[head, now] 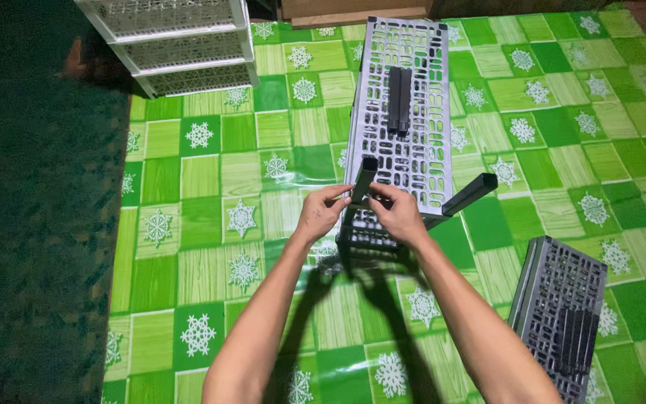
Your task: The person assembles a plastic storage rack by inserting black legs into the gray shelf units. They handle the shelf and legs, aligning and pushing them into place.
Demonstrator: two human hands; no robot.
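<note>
Mid-assembly, frame ctr: left hand (321,212) + right hand (400,213) fingers pinched on dark post (363,182) at grey perforated shelf (405,112) corner. Looks like seating post; next likely needs straight push. Spare shelf (562,314) lower right.

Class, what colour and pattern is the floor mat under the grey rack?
The floor mat has green squares in light and dark shades, with white snowflakes; the head view shows it best.
</note>
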